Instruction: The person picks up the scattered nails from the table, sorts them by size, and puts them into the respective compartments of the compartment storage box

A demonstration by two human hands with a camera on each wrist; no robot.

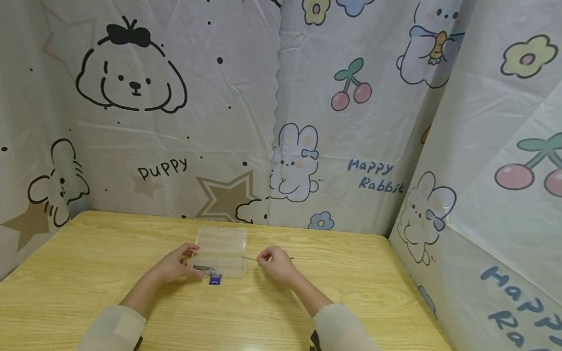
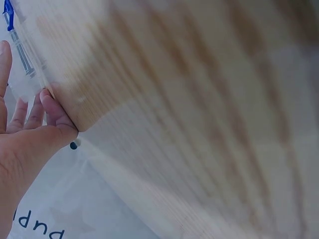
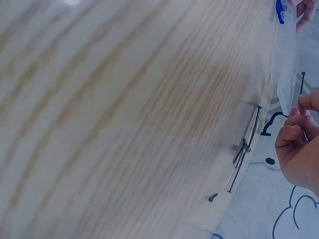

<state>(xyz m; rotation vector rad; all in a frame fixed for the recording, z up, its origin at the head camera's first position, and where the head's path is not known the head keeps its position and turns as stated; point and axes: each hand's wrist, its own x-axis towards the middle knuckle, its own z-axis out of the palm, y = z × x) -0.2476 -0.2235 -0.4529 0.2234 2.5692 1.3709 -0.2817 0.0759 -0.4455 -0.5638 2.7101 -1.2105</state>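
A clear plastic box (image 1: 231,271) lies on the table with its lid (image 1: 221,238) folded back and a blue latch (image 1: 214,279) at the front. Several nails (image 1: 204,267) lie in its front left compartment, seen also through the wall in the left wrist view. My left hand (image 1: 175,264) grips the box's left side, thumb near the front corner and fingers farther back. Just past the box's right edge, my right hand (image 1: 277,265) pinches a long thin nail (image 1: 250,258). The head of that nail (image 3: 302,79) points toward the box.
Several loose nails (image 3: 255,127) lie on the wooden table (image 1: 281,312) by my right hand, with a short dark piece of hardware (image 3: 213,197) apart from them. A printed cloth (image 1: 246,122) hangs behind the table and along its sides.
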